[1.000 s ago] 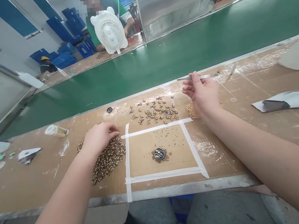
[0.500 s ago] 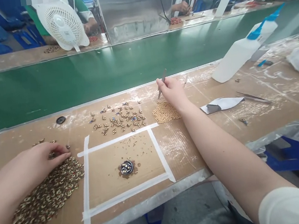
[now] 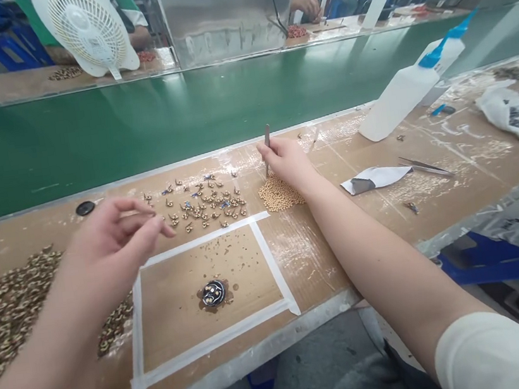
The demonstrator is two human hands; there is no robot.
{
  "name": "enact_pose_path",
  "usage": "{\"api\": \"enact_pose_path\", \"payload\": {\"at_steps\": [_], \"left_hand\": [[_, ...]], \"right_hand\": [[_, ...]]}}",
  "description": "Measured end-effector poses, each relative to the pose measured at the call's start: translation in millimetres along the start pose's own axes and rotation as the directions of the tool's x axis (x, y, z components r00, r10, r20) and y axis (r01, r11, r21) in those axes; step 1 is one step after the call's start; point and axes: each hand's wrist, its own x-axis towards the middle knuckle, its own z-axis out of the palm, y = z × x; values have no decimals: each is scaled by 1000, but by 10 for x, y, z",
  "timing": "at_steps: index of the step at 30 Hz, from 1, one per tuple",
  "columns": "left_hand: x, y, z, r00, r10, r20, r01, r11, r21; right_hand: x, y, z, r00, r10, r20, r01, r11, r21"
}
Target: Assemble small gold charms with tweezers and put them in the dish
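My right hand [image 3: 286, 160] holds metal tweezers [image 3: 267, 139] nearly upright, their tips down at the edge of a pile of small tan beads [image 3: 283, 196]. My left hand [image 3: 116, 232], slightly blurred, hovers above the table with thumb and fingers drawn together; whatever is between them is too small to make out. Beneath and left of it spreads a large heap of small brown-and-cream pieces [image 3: 13, 303], partly hidden by my forearm. Small metallic pieces [image 3: 210, 204], some with blue bits, lie scattered beyond the taped frame [image 3: 273, 263]. Inside the frame sits a round black disc [image 3: 214, 293] with light dots, wet around it.
A black cap [image 3: 85, 208] lies at the back left. To the right are a white packet [image 3: 376, 178], a second pair of tweezers [image 3: 425, 166], white squeeze bottles [image 3: 397, 100] with blue nozzles and a crumpled bag [image 3: 511, 110]. A fan [image 3: 85, 29] and other people are across the green strip.
My left hand has lifted off the brown-and-cream heap and moved right. My right hand has tilted the tweezers more upright and lowered their tips to the tan beads. The view has shifted slightly.
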Motion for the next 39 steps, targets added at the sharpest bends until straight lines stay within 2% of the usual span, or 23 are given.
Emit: {"api": "enact_pose_path", "payload": {"at_steps": [2, 4, 6, 8, 10, 12, 15, 19, 25, 29, 34, 39], "left_hand": [[44, 77, 334, 991, -75, 110, 88, 990, -110], [105, 51, 594, 984, -79, 162, 124, 947, -295], [153, -36, 757, 975, -104, 195, 182, 878, -443], [175, -141, 824, 955, -140, 262, 259, 825, -503], [172, -229, 818, 930, -141, 338, 312, 791, -527], [153, -284, 780, 916, -106, 388, 324, 765, -557], [124, -314, 737, 901, -58, 430, 329, 737, -590], [115, -319, 748, 893, -44, 448, 346, 703, -622], [126, -304, 768, 876, -65, 478, 397, 659, -639], [124, -278, 768, 869, -58, 492, 423, 602, -677], [120, -292, 773, 859, -25, 512, 435, 564, -702], [105, -324, 779, 858, 37, 513, 400, 580, -710]], "right_hand": [[-2, -12, 9, 1000, -1, -14, 1, 1000, 30], [-26, -72, 32, 998, -29, -57, 36, 990, 136], [-87, -191, 78, 993, -74, -97, 101, 942, 321], [-192, -351, 145, 986, -136, -96, 166, 837, 522], [-328, -515, 219, 973, -220, -64, 206, 716, 667], [-465, -646, 281, 954, -299, -36, 228, 637, 736], [-600, -749, 335, 923, -385, -7, 255, 597, 761], [-623, -763, 362, 898, -439, -11, 284, 563, 776], [-619, -779, 352, 914, -405, -12, 272, 592, 759], [-653, -800, 350, 951, -300, -67, 241, 592, 769], [-661, -804, 370, 966, -244, -83, 209, 550, 809], [-655, -786, 391, 978, -207, -18, 135, 564, 814]]}}
